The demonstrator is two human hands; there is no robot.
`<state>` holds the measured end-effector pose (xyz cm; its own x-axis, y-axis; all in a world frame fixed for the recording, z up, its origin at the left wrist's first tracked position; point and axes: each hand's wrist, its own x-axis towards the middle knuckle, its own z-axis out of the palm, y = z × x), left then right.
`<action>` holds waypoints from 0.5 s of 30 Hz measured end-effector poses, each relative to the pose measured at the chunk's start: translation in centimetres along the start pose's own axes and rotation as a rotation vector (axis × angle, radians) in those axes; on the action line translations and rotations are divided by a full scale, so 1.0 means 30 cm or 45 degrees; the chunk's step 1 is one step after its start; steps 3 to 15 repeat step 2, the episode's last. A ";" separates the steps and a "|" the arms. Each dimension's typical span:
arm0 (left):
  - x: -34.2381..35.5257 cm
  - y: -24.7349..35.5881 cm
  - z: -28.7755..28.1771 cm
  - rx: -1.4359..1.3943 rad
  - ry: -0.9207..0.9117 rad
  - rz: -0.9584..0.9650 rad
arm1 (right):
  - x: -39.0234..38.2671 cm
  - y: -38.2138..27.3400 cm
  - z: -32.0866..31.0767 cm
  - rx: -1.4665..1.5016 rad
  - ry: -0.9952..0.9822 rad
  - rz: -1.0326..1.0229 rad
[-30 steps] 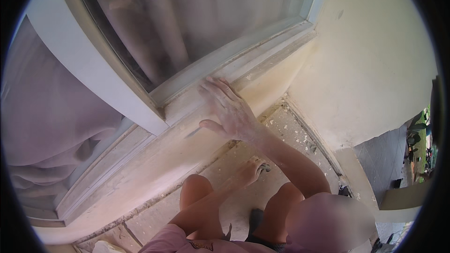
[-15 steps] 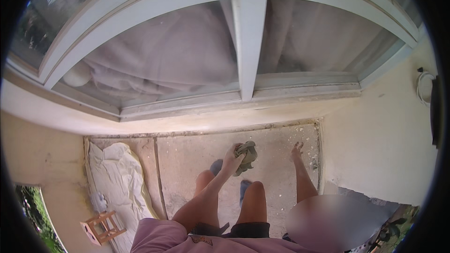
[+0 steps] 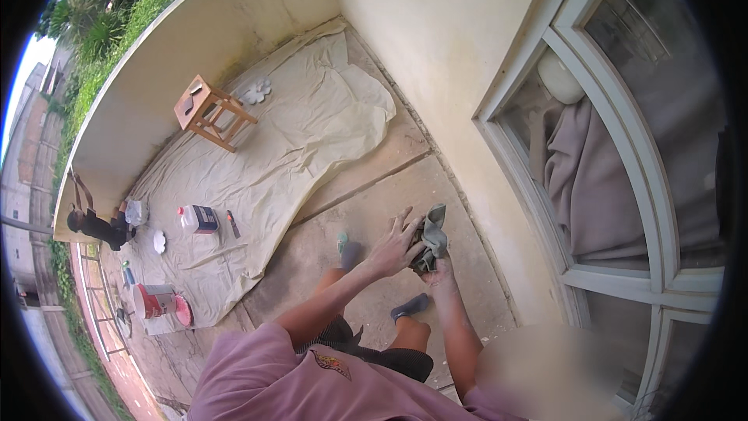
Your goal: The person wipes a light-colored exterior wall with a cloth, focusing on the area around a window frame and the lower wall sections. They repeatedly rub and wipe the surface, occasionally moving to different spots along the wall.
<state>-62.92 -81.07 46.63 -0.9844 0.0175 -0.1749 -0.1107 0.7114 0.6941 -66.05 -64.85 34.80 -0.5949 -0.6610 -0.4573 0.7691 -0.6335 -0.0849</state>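
Observation:
A crumpled grey-green cloth (image 3: pixel 434 238) is bunched up in front of me. My right hand (image 3: pixel 439 271) is closed around its lower part, palm side partly covered by the folds. Against the cloth's left side lies my left hand (image 3: pixel 393 249), its fingers stretched and spread, with pale smudges on the skin. The fingertips of the left hand touch or nearly touch the folds.
A pale drop sheet (image 3: pixel 312 152) covers the floor at left. On it stand a wooden stool (image 3: pixel 204 105), a white-and-blue jug (image 3: pixel 199 220) and a paint bucket (image 3: pixel 154 301). A window (image 3: pixel 615 187) is at right. Another person (image 3: pixel 100 222) works by the far-left wall.
My view has swung left, bringing the sheet and the other person into sight. The cloth was in my left hand; my right hand, formerly apart and empty, has come to grip it.

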 end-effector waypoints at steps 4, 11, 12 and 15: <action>-0.076 -0.206 -0.161 -0.429 0.187 -0.219 | 0.156 0.092 0.192 -0.141 0.069 0.068; -0.076 -0.206 -0.161 -0.429 0.187 -0.219 | 0.156 0.092 0.192 -0.141 0.069 0.068; -0.076 -0.206 -0.161 -0.429 0.187 -0.219 | 0.156 0.092 0.192 -0.141 0.069 0.068; -0.076 -0.206 -0.161 -0.429 0.187 -0.219 | 0.156 0.092 0.192 -0.141 0.069 0.068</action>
